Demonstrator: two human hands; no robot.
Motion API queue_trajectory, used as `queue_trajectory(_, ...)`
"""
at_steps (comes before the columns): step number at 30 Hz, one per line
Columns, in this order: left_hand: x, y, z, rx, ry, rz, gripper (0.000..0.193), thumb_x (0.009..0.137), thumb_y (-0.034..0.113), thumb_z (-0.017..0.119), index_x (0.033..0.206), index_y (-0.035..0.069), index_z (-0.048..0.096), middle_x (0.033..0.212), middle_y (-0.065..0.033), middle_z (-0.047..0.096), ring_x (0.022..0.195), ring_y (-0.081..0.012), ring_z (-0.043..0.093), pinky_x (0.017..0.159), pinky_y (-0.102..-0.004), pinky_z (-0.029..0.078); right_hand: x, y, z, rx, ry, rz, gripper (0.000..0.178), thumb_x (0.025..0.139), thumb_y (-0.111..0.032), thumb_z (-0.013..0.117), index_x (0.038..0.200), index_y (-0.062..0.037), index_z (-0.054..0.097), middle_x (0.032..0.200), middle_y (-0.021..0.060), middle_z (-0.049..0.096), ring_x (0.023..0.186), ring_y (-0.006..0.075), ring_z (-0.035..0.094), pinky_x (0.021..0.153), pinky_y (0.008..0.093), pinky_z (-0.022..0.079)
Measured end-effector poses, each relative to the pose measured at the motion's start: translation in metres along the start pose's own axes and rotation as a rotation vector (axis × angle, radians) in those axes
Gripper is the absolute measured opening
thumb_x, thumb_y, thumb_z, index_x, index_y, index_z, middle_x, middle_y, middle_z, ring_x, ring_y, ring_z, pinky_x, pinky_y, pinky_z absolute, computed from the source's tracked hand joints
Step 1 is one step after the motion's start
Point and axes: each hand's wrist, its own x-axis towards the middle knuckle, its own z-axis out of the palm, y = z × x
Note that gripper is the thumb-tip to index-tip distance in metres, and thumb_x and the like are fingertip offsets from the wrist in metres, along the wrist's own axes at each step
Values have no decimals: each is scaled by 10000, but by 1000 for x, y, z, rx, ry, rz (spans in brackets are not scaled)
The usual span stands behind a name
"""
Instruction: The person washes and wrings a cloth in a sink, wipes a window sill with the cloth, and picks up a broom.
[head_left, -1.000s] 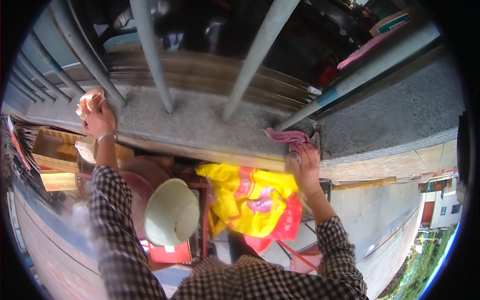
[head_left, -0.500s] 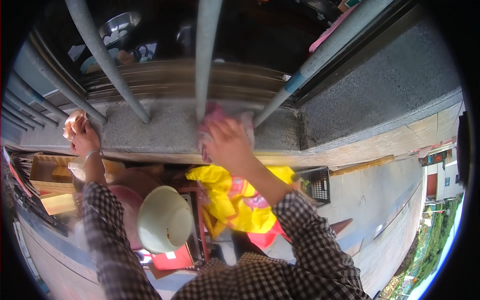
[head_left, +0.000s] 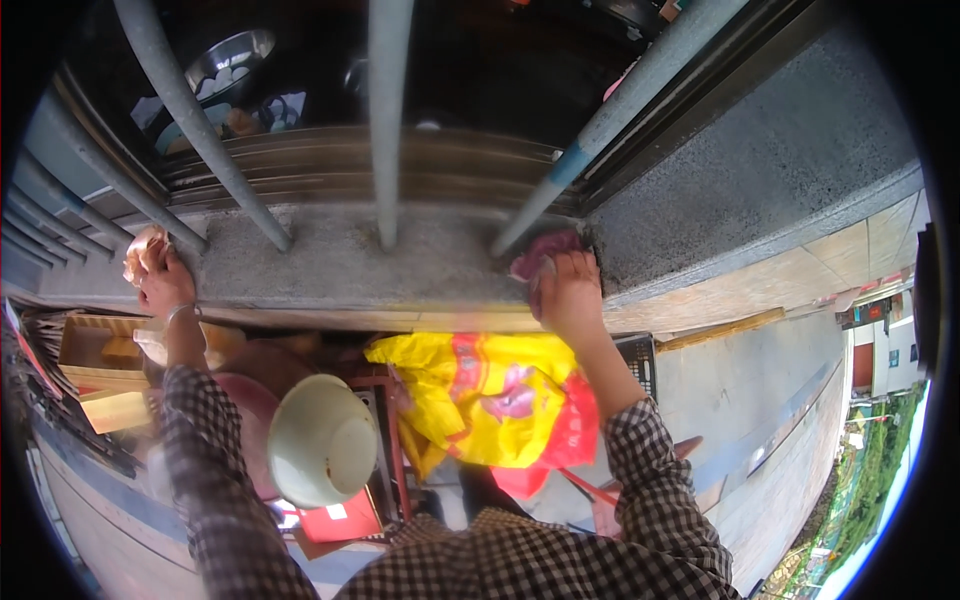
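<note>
A grey stone window sill [head_left: 340, 270] runs across in front of me. At its right end my right hand [head_left: 570, 290] presses a purple-pink cloth [head_left: 545, 254] onto the sill, close to the corner with the side wall and just right of a bar's foot. My left hand [head_left: 166, 283] rests on the left part of the sill, its fingers closed round a crumpled, pale orange-brown thing [head_left: 148, 254] that looks like a wrapper or bag; its kind is unclear. A bracelet [head_left: 184, 309] circles my left wrist.
Grey metal bars [head_left: 390, 130] rise from the sill before a dark window. Below lie a yellow and red plastic bag [head_left: 490, 400], a pale green bowl [head_left: 322, 440], a cardboard box [head_left: 90, 350] and a black crate [head_left: 637, 365]. Inside, a metal bowl [head_left: 232, 55] holds white round things.
My right hand has slid the cloth rightward along the sill, from beside the middle bar into the right corner. My left hand stays nearly in place with its crumpled thing.
</note>
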Motion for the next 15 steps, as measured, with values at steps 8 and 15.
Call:
queue_trajectory(8, -9, 0, -17, -85, 54, 27, 364, 884, 391, 503, 1209, 258, 599, 1417, -135, 428, 1300, -276, 395, 1031, -479, 269, 5, -82, -5, 503, 33, -28, 342, 709, -86, 664, 1043, -29, 619, 1104, 146, 577, 1064, 348, 503, 910, 447, 403)
queue_trajectory(15, -12, 23, -40, -168, 42, -22, 280, 873, 340, 540, 1123, 242, 621, 1394, -129, 450, 1211, -275, 488, 1027, -469, 259, 97, -193, 21, 583, 40, -396, 297, 740, -109, 627, 1022, -15, 615, 1085, 131, 578, 1066, 325, 508, 893, 427, 410)
